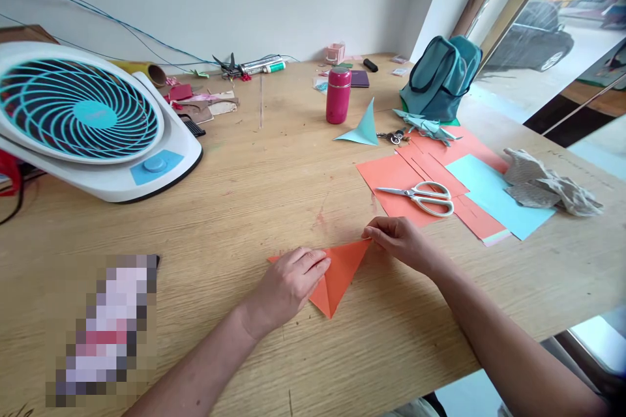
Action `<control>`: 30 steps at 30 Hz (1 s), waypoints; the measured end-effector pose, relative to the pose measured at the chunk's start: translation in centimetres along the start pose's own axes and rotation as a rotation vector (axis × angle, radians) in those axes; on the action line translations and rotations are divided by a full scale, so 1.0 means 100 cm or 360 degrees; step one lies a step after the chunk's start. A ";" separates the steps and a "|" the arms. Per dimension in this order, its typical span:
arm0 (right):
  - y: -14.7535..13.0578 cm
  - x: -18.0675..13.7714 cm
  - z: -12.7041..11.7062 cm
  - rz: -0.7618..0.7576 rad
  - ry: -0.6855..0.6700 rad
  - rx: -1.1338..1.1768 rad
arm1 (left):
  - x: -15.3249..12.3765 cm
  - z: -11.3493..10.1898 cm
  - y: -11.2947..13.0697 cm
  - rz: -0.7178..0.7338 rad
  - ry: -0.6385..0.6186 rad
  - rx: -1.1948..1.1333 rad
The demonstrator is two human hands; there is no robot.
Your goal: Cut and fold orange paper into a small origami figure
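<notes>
On the table in front of me is a folded sheet of orange paper [345, 267], roughly triangular, with one point towards me and a crease down its middle. My left hand [302, 277] rests across its left part, fingers lying flat on the paper and covering some of it. The thumb of that hand is hidden. At the upper right corner, my right hand [391, 238] pinches the paper's tip between thumb and fingers. Scissors [430, 198] with white handles lie just beyond my right hand, on top of flat orange sheets [377, 176].
A white and blue fan [98, 114] stands at the left, with a blurred object [105, 332] nearer me. Behind are a pink bottle [338, 96], a folded blue paper [364, 127], keys [395, 137] and a teal bag [437, 81]. Crumpled paper [548, 186] lies on a blue sheet [489, 192].
</notes>
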State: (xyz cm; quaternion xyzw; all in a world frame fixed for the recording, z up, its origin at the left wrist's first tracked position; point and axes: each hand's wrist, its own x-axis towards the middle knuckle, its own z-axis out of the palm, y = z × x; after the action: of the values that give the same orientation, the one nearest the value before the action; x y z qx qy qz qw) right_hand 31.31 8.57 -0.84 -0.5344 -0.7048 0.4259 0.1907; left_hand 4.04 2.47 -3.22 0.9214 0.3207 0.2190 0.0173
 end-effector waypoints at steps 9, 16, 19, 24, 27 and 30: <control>-0.010 -0.006 0.012 -0.0031 0.0101 -0.0394 | 0.004 -0.006 0.008 -0.0156 -0.0070 0.0006; -0.009 -0.004 0.015 -0.0092 0.0165 -0.0437 | 0.005 -0.007 0.008 -0.0130 -0.0071 0.0006; -0.011 -0.005 0.011 -0.0084 0.0113 -0.0395 | 0.004 -0.006 0.008 -0.0121 -0.0082 -0.0006; -0.014 -0.008 0.009 -0.0012 0.0036 -0.0321 | 0.004 -0.005 0.010 -0.0118 -0.0074 0.0023; -0.015 -0.009 0.008 0.0011 -0.0034 -0.0212 | 0.004 -0.004 0.010 -0.0131 -0.0087 0.0010; -0.016 -0.010 0.009 -0.0001 -0.0114 -0.0082 | 0.004 -0.004 0.011 -0.0161 -0.0104 -0.0027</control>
State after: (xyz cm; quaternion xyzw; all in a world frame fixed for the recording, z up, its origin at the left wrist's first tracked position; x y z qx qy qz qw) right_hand 30.07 7.25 0.12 -0.5232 -0.7221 0.4264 0.1517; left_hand 4.83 1.79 -2.47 0.9105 0.3642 0.1901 0.0466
